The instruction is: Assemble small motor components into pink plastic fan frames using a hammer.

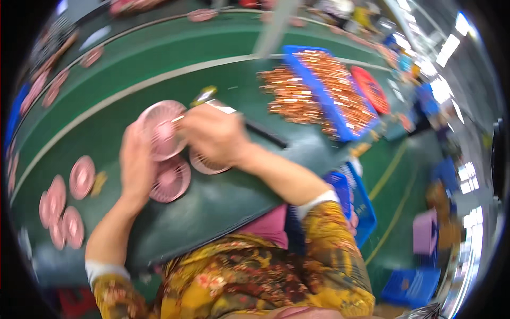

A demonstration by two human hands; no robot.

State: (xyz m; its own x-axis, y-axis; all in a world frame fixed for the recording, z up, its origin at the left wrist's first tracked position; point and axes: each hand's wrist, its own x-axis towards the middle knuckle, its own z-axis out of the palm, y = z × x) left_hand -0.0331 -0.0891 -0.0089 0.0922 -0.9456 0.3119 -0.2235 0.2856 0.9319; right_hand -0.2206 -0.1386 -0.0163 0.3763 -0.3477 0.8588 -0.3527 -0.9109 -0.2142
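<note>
- Two hands of mine meet over the green work surface, forearms rising from the lower edge and converging
- My left hand stands edge-up, fingers wrapped on the left rim of a pink round grille, clasping it tilted toward me
- My right hand is bent at the wrist, curled knuckles-up against the grille's right edge; motion blur hides the fingertips, so I cannot tell what it pinches
- Two more pink grilles lie flat just beneath the hands
- Farther left, a cluster of pink discs rests on the surface, and a blue tray of copper parts sits well apart at upper right
</note>
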